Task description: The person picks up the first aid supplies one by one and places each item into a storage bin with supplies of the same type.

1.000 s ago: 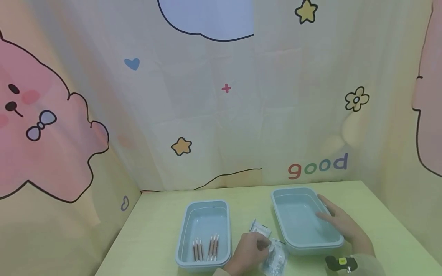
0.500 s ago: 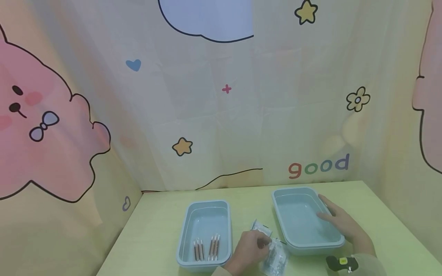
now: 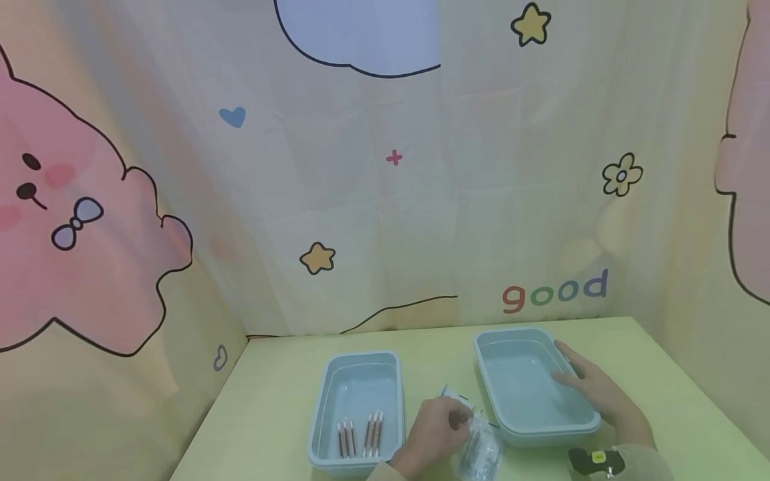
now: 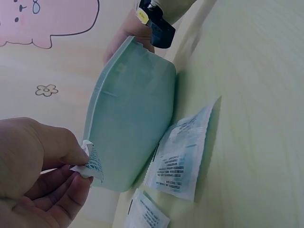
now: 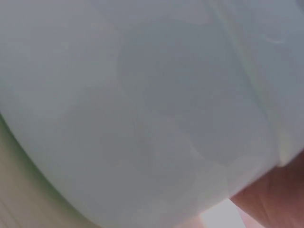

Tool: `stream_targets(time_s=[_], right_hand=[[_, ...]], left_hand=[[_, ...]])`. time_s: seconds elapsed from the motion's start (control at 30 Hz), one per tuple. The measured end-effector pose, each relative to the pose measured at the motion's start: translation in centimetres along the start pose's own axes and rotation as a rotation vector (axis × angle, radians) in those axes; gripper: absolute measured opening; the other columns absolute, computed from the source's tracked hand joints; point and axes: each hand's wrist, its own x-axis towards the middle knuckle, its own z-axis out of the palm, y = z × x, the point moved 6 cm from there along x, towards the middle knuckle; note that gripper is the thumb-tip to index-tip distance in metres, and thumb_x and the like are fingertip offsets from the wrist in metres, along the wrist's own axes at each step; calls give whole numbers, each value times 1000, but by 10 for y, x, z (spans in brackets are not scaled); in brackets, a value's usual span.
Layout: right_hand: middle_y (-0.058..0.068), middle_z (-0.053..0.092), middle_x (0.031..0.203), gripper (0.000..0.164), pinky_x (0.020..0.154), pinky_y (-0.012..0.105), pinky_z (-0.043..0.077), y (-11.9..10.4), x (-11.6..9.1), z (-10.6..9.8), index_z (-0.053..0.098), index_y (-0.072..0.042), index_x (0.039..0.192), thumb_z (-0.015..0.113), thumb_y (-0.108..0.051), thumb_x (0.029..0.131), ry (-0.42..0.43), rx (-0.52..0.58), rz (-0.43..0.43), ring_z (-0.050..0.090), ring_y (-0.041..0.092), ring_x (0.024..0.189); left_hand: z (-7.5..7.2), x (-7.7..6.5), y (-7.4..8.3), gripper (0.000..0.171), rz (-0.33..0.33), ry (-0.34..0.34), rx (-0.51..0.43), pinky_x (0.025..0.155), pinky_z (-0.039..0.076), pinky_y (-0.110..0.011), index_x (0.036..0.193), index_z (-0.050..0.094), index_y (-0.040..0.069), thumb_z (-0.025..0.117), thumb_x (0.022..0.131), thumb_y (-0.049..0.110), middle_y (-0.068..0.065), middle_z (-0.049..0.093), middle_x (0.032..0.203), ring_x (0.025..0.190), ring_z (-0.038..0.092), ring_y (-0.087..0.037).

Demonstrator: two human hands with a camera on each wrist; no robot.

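In the left wrist view, my left hand (image 4: 42, 171) pinches a small crumpled white packet (image 4: 94, 166) with blue-green print between thumb and fingertips. The head view has this left hand (image 3: 430, 434) between two light blue plastic trays, over flat printed packets (image 3: 481, 451). My right hand (image 3: 592, 391) grips the right side of the right tray (image 3: 529, 387), thumb over its rim and other fingers partly hidden outside. The tray's pale wall (image 5: 142, 118) fills most of the right wrist view, with some of the hand's skin (image 5: 278, 194) at the lower right corner.
The left tray (image 3: 361, 384) holds several cotton swabs (image 3: 373, 433) with brown shafts, lying in two groups. On the table by the right tray lie a larger white packet (image 4: 178, 156) and another packet (image 4: 146, 213). A cartoon-printed curtain (image 3: 361, 200) closes off the back and sides.
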Motion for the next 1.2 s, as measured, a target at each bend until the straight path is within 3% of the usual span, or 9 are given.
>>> stream_targets(time_s=[0.3, 0.5, 0.6, 0.7, 1.2], right_hand=[[28, 8, 159, 80, 106, 70, 23, 2, -2, 1, 7, -10, 157, 55, -36, 97, 5, 3, 1, 10, 58, 140], [27, 7, 159, 81, 107, 70, 21, 4, 0, 1, 8, -9, 157, 55, -37, 97, 5, -4, 0, 9, 57, 141], [27, 7, 160, 82, 107, 70, 21, 4, 1, 0, 8, -10, 157, 55, -39, 97, 4, -8, 4, 9, 57, 141], [26, 8, 160, 82, 107, 71, 21, 5, 1, 0, 8, -10, 157, 55, -39, 97, 5, -10, 4, 9, 56, 141], [26, 6, 160, 81, 106, 72, 18, 2, 2, -1, 7, -12, 157, 54, -39, 97, 2, -21, 19, 8, 56, 141]], left_hand=[[-5, 3, 8, 17, 45, 30, 9, 59, 45, -10, 94, 76, 9, 68, 80, 4, 8, 70, 78, 64, 51, 7], [-9, 6, 14, 19, 69, 51, 46, 85, 52, -21, 95, 76, 12, 68, 79, 4, 12, 66, 73, 63, 50, 7], [-10, 7, 17, 19, 69, 49, 47, 76, 52, -18, 96, 75, 12, 68, 80, 5, 11, 65, 74, 64, 49, 6], [-12, 9, 19, 19, 64, 43, 32, 59, 45, -11, 97, 75, 12, 68, 81, 5, 9, 67, 78, 66, 50, 5], [-14, 16, 27, 18, 77, 45, -5, 60, 45, -10, 95, 75, 10, 67, 81, 4, 8, 68, 81, 68, 53, 3]])
